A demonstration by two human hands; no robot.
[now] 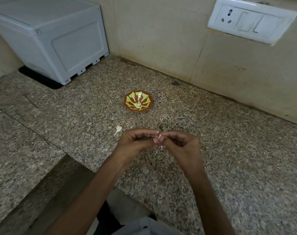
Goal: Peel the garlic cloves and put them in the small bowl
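A garlic clove [159,136] sits pinched between my left grip [137,139] and right grip [180,143], both curled narrow around it, fingertips meeting above the bench [76,124]. The small bowl [126,102] stands beyond them, holding peeled cloves [137,105]. A garlic stem scrap [118,129] lies near my left grip.

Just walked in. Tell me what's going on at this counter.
A person is peeling garlic over the granite counter. The left hand and right hand meet fingertip to fingertip, both pinching one small garlic clove between them. Farther back, the small bowl already holds several peeled cloves. A leftover garlic stem lies on the counter just left of the hands.
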